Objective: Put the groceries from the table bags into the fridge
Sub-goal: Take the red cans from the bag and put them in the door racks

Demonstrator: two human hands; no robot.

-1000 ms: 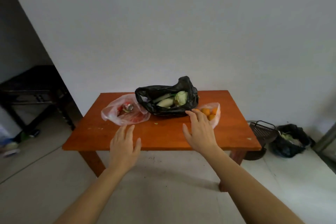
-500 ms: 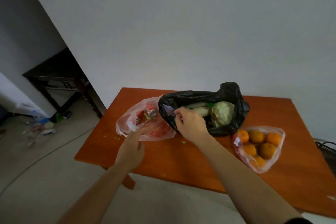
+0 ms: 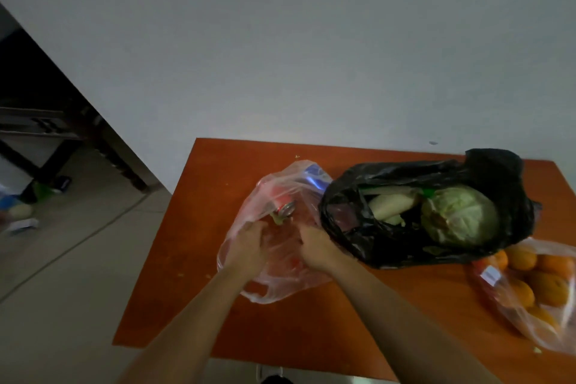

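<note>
**Entry: clear pink bag (image 3: 274, 287), opening stage.**

- Left hand (image 3: 246, 248): fingers curled into the bag's film at the near-left side of its mouth, holding plastic only.
- Right hand (image 3: 314, 246): fingers curled into the film at the near-right side in the same way. The fingertips are partly hidden in the folds.
- Red can (image 3: 285, 207): inside the bag, lying on its side just beyond both sets of knuckles and between the two hands. Its silver end faces the hands and its body runs away from them, angled slightly left. Neither hand is clearly nearer, and neither touches it.
- Blue packet (image 3: 314, 176): deeper in the same bag, beyond the can.
- Black bag (image 3: 498, 171): just right of the right hand, mouth open, with a cabbage (image 3: 461, 215) showing.
- Bag of oranges (image 3: 530, 315): well right of both hands.
- Tabletop (image 3: 218, 181): carries all three bags.

Judgement: the mouth needs spreading sideways. One hand then reaches straight forward to take the can end-on.
</note>
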